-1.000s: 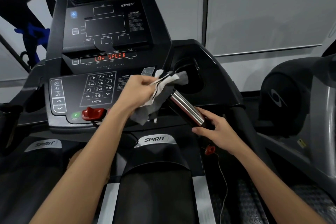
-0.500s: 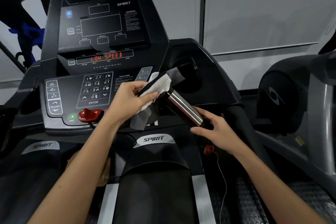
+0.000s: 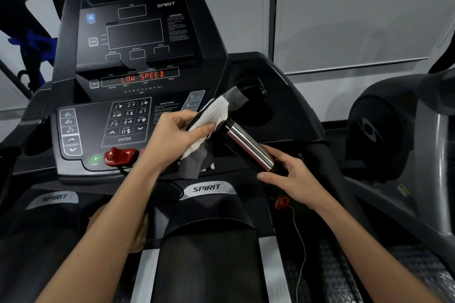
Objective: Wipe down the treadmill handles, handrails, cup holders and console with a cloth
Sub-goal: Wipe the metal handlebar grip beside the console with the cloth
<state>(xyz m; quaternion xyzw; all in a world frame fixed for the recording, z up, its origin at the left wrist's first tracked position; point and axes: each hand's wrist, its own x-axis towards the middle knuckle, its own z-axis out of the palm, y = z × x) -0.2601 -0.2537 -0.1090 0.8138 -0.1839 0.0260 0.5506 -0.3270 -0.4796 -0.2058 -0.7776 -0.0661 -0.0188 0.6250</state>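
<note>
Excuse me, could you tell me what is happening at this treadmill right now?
A person is wiping the treadmill's chrome handle. The left hand holds a white cloth against the handle's upper end, while the right hand grips its lower end. The console reads LOW SPEED.

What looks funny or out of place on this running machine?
Only one thing: a small red plastic clip dangles loose on a thin cord below the right hand, seemingly clipped to nothing. Nothing looks spilled or broken.
</note>
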